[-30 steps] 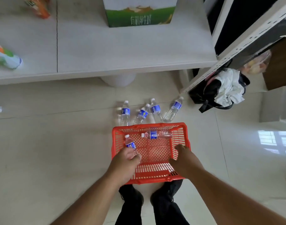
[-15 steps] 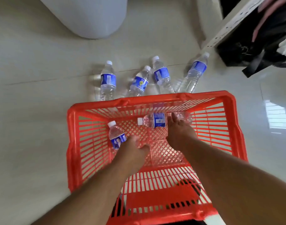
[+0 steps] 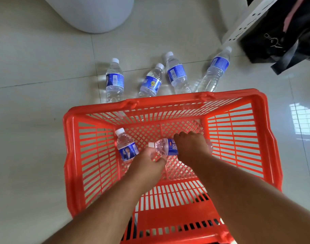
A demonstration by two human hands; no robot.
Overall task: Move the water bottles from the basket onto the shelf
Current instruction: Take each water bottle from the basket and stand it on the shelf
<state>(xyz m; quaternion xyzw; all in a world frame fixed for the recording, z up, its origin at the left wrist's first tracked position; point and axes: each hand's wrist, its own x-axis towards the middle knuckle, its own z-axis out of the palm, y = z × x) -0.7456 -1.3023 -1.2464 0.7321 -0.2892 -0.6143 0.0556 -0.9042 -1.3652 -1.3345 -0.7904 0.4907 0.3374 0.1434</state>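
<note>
Two hands are down in the red basket from where I watch, and both look busy: my right hand is wrapped over the lying bottle at its label and body, while my left hand has its fingers curled low against the standing bottle beside it, though I cannot tell how firm that grip is. I judge the risk is here, since the lying bottle's cap end points at my left fingers and the two bottles sit just beside each other; lifting both at once could knock them together, and a smooth clear bottle held near one end may swing or slip back onto the mesh floor. Counting outward: two bottles in the basket, then four floor bottles lying just past its far rim, six in all. Beyond them stand a white round base and, far right, one shelf post with a dark bag against it.
</note>
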